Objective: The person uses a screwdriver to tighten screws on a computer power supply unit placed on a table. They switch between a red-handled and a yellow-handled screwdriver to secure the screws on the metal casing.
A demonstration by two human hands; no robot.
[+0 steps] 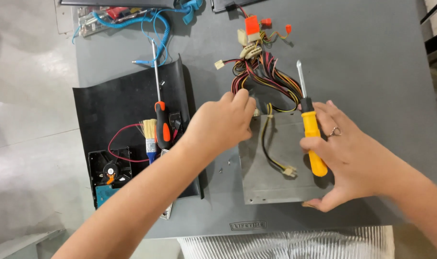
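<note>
My right hand is wrapped around the yellow-handled screwdriver, fingers curled on the grip and its metal shaft pointing away from me, while my thumb reaches down to the near right corner of the grey metal box. The box lies flat on the grey table, its near edge close to the table's front edge, with only a thin strip of tabletop between. My left hand is pinched shut at the box's far left corner, right where the bundle of red, yellow and black wires comes out (what exactly the fingertips hold I cannot tell, since the knuckles hide it). One yellow-and-black lead with a white plug trails across the box's top.

To the left, a black mat with a curled-up right edge carries an orange-and-black screwdriver, a small brush and a black fan with a red wire. A blue coiled cable lies at the far edge. The widest bare stretch of table is to the right and beyond the wires.
</note>
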